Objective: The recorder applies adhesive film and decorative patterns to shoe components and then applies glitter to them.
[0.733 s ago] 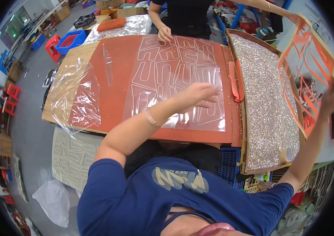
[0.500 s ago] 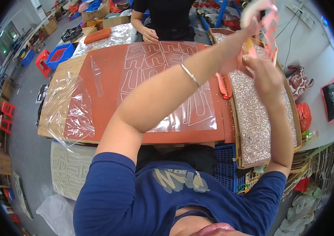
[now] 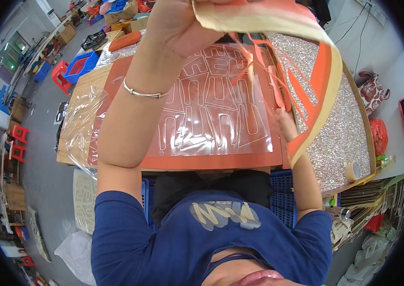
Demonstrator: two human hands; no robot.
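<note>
My left hand [image 3: 183, 31] is raised high at the top edge. Its fingers close on one end of a cut-out sheet scrap [image 3: 259, 21], cream on one face and coral-orange on the other. The scrap arches to the right, with thin orange strips dangling from it. Low by the board's right edge, my right hand [image 3: 285, 125] is blurred, next to the scrap's hanging end and an orange cut piece [image 3: 275, 88]; its fingers are unclear. Beneath both arms lies a clear plastic sheet [image 3: 192, 138] with white letter-like outlines, on a red-brown board [image 3: 202, 163].
Right of the board stands a shallow tray [image 3: 368, 119] with a sparkly, glittering surface, a tape roll [image 3: 353, 171] at its near end. Crumpled clear film [image 3: 80, 128] covers the board's left side. Blue baskets [image 3: 282, 200] sit below the near edge.
My left hand has swung left and up with the scrap, which now spreads close to the camera. My right hand has dropped down and left, toward the board's edge.
</note>
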